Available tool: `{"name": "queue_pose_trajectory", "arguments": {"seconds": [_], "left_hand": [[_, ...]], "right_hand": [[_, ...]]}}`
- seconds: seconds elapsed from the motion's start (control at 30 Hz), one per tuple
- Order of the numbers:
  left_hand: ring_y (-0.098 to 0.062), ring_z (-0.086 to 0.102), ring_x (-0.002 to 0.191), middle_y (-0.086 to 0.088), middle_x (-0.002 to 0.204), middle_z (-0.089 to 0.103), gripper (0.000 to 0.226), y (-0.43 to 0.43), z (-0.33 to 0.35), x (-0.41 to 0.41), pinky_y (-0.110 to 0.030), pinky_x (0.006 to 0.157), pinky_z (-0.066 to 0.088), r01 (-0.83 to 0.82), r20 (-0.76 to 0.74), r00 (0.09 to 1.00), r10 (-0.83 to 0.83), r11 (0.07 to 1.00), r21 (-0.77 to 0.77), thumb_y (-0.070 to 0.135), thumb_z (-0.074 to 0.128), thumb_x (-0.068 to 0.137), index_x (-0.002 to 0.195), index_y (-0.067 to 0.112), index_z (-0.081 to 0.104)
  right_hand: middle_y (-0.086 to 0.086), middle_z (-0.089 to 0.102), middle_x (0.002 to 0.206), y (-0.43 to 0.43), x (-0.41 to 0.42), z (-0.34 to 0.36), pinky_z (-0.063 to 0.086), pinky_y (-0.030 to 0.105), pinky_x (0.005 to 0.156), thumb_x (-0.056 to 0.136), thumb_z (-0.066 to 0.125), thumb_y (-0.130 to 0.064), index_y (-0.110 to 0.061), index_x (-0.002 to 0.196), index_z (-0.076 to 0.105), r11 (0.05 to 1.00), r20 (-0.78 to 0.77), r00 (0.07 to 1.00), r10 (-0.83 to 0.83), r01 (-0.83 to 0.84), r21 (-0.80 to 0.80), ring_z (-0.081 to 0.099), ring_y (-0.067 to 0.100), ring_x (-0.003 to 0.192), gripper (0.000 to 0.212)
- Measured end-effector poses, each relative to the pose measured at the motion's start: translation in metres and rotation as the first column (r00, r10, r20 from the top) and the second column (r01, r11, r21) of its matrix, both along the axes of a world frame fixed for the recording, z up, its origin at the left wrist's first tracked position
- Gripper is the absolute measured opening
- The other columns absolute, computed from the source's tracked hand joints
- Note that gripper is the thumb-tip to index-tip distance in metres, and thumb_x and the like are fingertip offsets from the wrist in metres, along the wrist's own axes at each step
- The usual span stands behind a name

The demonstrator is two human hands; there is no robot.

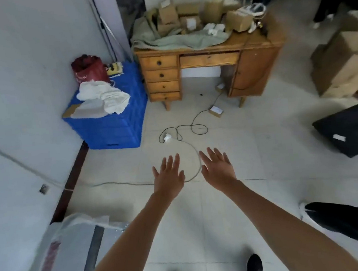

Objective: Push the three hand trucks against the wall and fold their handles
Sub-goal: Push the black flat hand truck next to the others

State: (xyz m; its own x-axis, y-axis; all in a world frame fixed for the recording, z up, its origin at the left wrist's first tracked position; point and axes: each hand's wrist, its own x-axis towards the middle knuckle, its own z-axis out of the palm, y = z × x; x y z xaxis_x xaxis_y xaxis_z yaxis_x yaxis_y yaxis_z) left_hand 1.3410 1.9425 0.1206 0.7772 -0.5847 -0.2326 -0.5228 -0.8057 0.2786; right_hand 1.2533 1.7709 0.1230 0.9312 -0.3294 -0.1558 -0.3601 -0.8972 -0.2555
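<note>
Both arms are reaching forward over the tiled floor (225,207), the left hand (169,178) and the right hand (218,170) spread flat with fingers apart, palms down and holding nothing. No hand truck is plainly showing: the black slab (349,128) lying at the right edge and the plastic-wrapped metal thing (74,245) lying along the wall (14,86) at lower left are too unclear to name, so neither the trucks' heading nor their long axis can be told from here. My judgement is that the step in hand is finding and reaching the first truck. To do it well, the person should be stepping over the cable (188,152) looping just beyond the fingertips, and picking a bare stretch of wall between the blue crate (115,128) and the wrapped thing, clear of the wooden desk (207,59)
</note>
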Motion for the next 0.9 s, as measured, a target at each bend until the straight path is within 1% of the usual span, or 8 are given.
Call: {"name": "queue_pose_trajectory", "arguments": {"seconds": [0.1, 0.17, 0.3, 0.47, 0.53, 0.67, 0.8, 0.9], "left_hand": [[-0.025, 0.010, 0.152, -0.005, 0.163, 0.016, 0.063, -0.111, 0.013, -0.030, -0.062, 0.118, 0.013, 0.168, 0.036, 0.985, -0.167, 0.985, -0.044, 0.037, 0.035, 0.100, 0.155, 0.023, 0.008], [-0.026, 0.013, 0.151, -0.006, 0.162, 0.021, 0.062, -0.188, 0.022, -0.058, -0.064, 0.116, 0.017, 0.281, 0.098, 0.957, -0.274, 0.958, -0.063, 0.034, 0.037, 0.099, 0.155, 0.021, 0.012], [-0.026, 0.014, 0.150, -0.005, 0.162, 0.022, 0.063, -0.326, 0.033, -0.126, -0.064, 0.115, 0.017, 0.367, 0.083, 0.930, -0.359, 0.923, -0.116, 0.035, 0.037, 0.099, 0.155, 0.021, 0.012], [-0.028, 0.015, 0.150, -0.006, 0.161, 0.023, 0.061, -0.443, 0.035, -0.199, -0.066, 0.115, 0.016, 0.503, 0.060, 0.864, -0.499, 0.858, -0.109, 0.036, 0.037, 0.099, 0.154, 0.023, 0.014], [-0.028, 0.015, 0.150, -0.006, 0.162, 0.023, 0.060, -0.488, 0.033, -0.219, -0.066, 0.115, 0.016, 0.555, 0.088, 0.832, -0.548, 0.826, -0.101, 0.036, 0.036, 0.100, 0.154, 0.023, 0.013], [-0.028, 0.013, 0.151, -0.006, 0.162, 0.020, 0.060, -0.574, 0.031, -0.256, -0.065, 0.116, 0.014, 0.606, 0.048, 0.796, -0.604, 0.792, -0.081, 0.035, 0.036, 0.101, 0.155, 0.022, 0.012], [-0.027, 0.011, 0.151, -0.006, 0.163, 0.019, 0.059, -0.657, 0.018, -0.275, -0.065, 0.117, 0.013, 0.674, 0.045, 0.739, -0.673, 0.737, -0.049, 0.034, 0.036, 0.101, 0.154, 0.023, 0.012], [-0.028, 0.013, 0.151, -0.006, 0.162, 0.021, 0.059, -0.731, 0.005, -0.271, -0.065, 0.116, 0.015, 0.694, 0.036, 0.720, -0.693, 0.719, -0.026, 0.033, 0.036, 0.101, 0.154, 0.022, 0.013]], "right_hand": [[0.008, 0.018, 0.162, -0.105, -0.065, 0.017, 0.012, 0.051, 0.122, 0.099, 0.034, -0.033, -0.027, 0.152, 0.020, 0.980, 0.021, 0.980, -0.197, 0.197, -0.008, 0.011, 0.030, 0.150, 0.055], [0.007, 0.017, 0.162, -0.171, -0.114, 0.026, 0.013, 0.051, 0.122, 0.099, 0.034, -0.033, -0.027, 0.152, 0.020, 0.954, 0.030, 0.954, -0.298, 0.298, -0.029, 0.012, 0.030, 0.150, 0.055], [0.006, 0.014, 0.163, -0.275, -0.198, 0.037, 0.010, 0.049, 0.123, 0.099, 0.033, -0.034, -0.028, 0.152, 0.018, 0.897, 0.017, 0.898, -0.440, 0.440, -0.044, 0.009, 0.029, 0.151, 0.055], [0.005, 0.015, 0.163, -0.366, -0.275, 0.038, 0.012, 0.048, 0.123, 0.100, 0.032, -0.034, -0.029, 0.153, 0.018, 0.822, 0.016, 0.823, -0.568, 0.568, -0.043, 0.010, 0.027, 0.151, 0.054], [0.005, 0.017, 0.163, -0.398, -0.307, 0.035, 0.014, 0.048, 0.123, 0.101, 0.032, -0.034, -0.029, 0.152, 0.020, 0.781, 0.066, 0.783, -0.619, 0.622, -0.051, 0.012, 0.028, 0.151, 0.052], [0.006, 0.019, 0.162, -0.471, -0.360, 0.028, 0.016, 0.049, 0.122, 0.101, 0.033, -0.034, -0.028, 0.152, 0.021, 0.708, 0.052, 0.709, -0.703, 0.705, -0.040, 0.015, 0.029, 0.150, 0.052], [0.008, 0.022, 0.161, -0.547, -0.378, 0.017, 0.018, 0.050, 0.121, 0.101, 0.034, -0.033, -0.027, 0.151, 0.023, 0.646, 0.043, 0.646, -0.762, 0.763, -0.016, 0.017, 0.031, 0.149, 0.052], [0.008, 0.022, 0.161, -0.608, -0.373, 0.005, 0.018, 0.050, 0.122, 0.101, 0.035, -0.033, -0.026, 0.150, 0.024, 0.635, 0.038, 0.635, -0.772, 0.772, -0.008, 0.017, 0.031, 0.149, 0.051]]}}
